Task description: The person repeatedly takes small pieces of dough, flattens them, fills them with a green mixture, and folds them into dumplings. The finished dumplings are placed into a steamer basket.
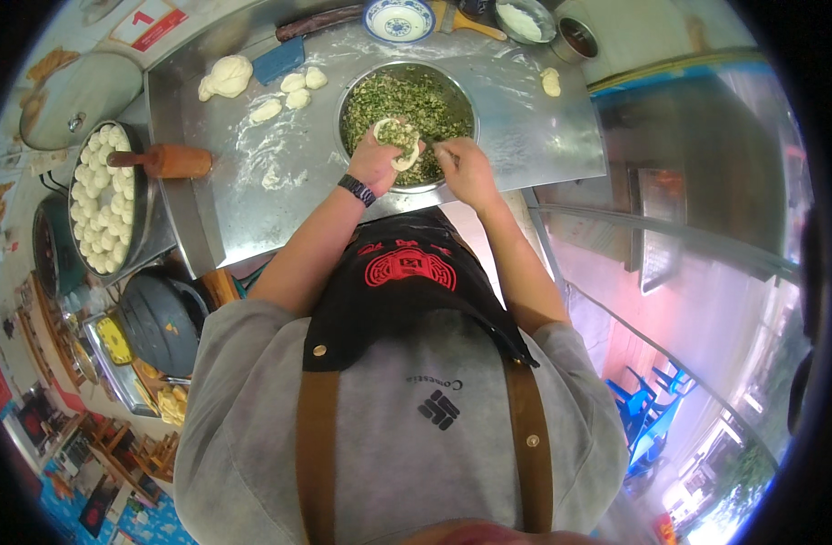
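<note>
A round dough wrapper [407, 162] with a mound of chopped green filling [397, 135] on it rests in my left hand [375, 162], the thumb over its near side. That hand is above a wide steel bowl [476, 129], which holds more of the green filling. At the bowl's right side is my right hand [469, 170], fingers curled in and close to the filling. Whether those fingers pinch a thin tool is hidden. Left of the bowl, several small dough pieces [297, 99] and a larger dough lump [226, 77] lie on the floured steel worktop [252, 228].
A wooden rolling pin [179, 161] lies across the worktop's raised left edge. Beyond it is a round pan [141, 204] of small dough buns. Along the back are a blue scraper [279, 60], a patterned bowl [398, 19], a brush [480, 27], a flour bowl [525, 22] and a metal cup [576, 39].
</note>
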